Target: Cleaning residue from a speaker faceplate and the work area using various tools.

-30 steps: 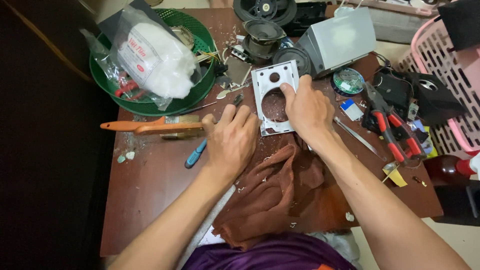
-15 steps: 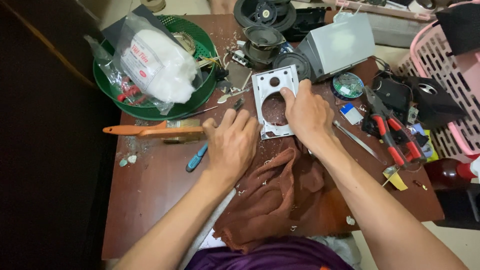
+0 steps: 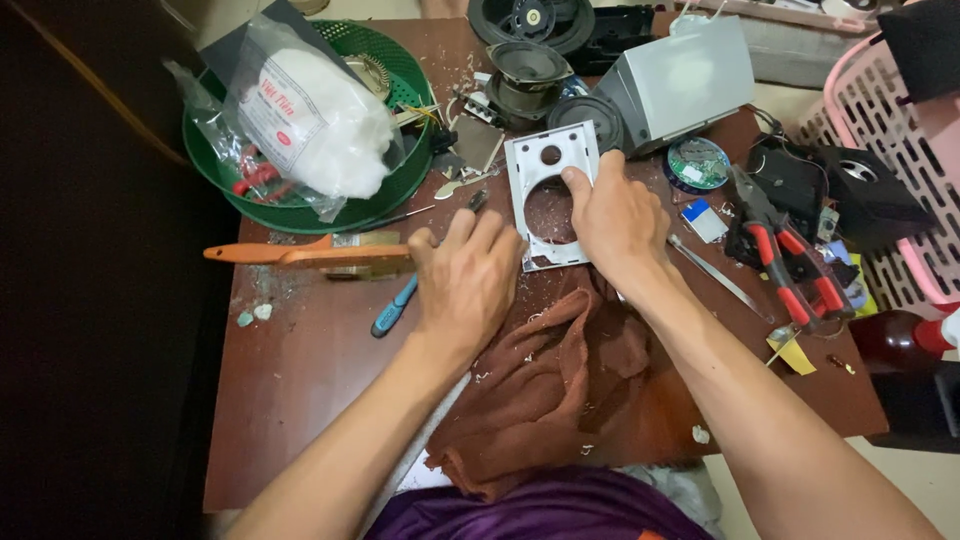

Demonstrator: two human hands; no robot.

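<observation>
White plastic panel (image 3: 548, 160), two round cutouts.

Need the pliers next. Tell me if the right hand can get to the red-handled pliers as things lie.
Probably yes. The right hand rests on the white panel; the red-handled pliers lie uncovered beside it, with only a thin metal tool between.
</observation>
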